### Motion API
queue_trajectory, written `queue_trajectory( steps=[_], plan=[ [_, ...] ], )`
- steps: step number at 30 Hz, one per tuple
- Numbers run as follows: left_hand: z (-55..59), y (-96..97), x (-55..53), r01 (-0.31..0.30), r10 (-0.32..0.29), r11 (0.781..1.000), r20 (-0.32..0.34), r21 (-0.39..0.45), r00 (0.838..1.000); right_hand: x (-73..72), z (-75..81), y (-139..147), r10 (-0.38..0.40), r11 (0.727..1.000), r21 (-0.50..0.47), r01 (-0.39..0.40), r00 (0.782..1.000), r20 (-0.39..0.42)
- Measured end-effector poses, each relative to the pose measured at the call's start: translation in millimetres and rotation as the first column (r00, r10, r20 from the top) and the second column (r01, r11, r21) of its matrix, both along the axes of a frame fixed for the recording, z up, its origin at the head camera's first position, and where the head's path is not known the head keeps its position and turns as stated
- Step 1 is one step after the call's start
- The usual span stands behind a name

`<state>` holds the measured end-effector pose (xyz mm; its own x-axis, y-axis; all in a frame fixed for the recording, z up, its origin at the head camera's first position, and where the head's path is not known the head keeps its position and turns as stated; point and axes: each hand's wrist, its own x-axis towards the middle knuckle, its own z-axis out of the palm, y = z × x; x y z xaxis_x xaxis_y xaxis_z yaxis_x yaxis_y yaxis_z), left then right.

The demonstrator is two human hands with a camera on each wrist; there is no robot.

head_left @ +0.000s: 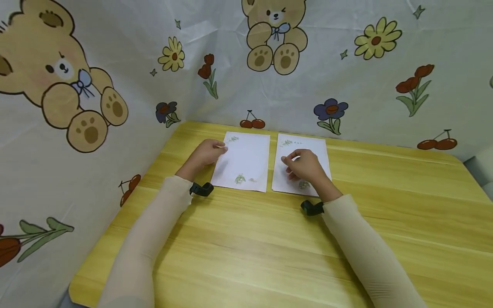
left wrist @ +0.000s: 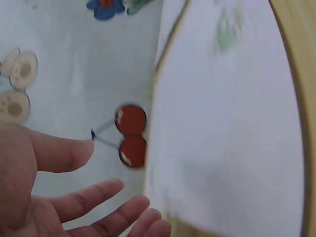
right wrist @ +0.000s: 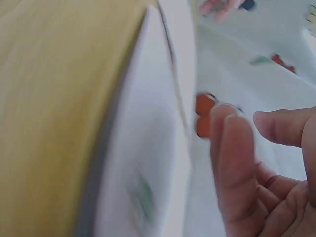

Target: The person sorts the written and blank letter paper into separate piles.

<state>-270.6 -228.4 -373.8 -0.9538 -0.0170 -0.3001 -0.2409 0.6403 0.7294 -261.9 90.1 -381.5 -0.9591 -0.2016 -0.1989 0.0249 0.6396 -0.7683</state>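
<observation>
Two white paper sheets with small green plant prints lie side by side on the wooden table. At the left sheet [head_left: 246, 158], my left hand [head_left: 208, 152] is by the upper left edge, its thumb and fingers spread apart in the left wrist view. Whether its fingertips touch the paper cannot be told. Over the right sheet [head_left: 283, 179] hovers my right hand [head_left: 305, 166], hiding part of it. The right wrist view shows the right thumb and bent fingers [right wrist: 237, 158] with a gap between them and nothing held.
The yellow wood-grain table [head_left: 239, 239] extends in front of the sheets and to the right. A white cloth [head_left: 215, 38] printed with bears, flowers and cherries hangs behind and at the left. Dark wrist cameras [head_left: 201, 189] are strapped on both wrists.
</observation>
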Motion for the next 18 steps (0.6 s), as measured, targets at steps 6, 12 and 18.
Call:
queue_trajectory(
  steps=[6,12,18],
  plan=[
    [10.8,46.6,-0.8,0.118,-0.125,0.975,0.022,0.187,0.992,9.3,18.3,53.6,-0.039,0.998,0.041,0.040,0.999,-0.021],
    [12.4,93.3,-10.1,0.063,-0.140,0.887,0.137,0.458,0.981,14.1,19.7,99.2,-0.080,0.993,0.083,0.081,0.997,-0.012],
    [-0.1,131.7,-17.2,-0.008,-0.132,0.818,0.202,0.575,0.970,16.1,17.1,120.4,-0.122,0.992,0.039,0.120,0.992,0.044]
  ],
)
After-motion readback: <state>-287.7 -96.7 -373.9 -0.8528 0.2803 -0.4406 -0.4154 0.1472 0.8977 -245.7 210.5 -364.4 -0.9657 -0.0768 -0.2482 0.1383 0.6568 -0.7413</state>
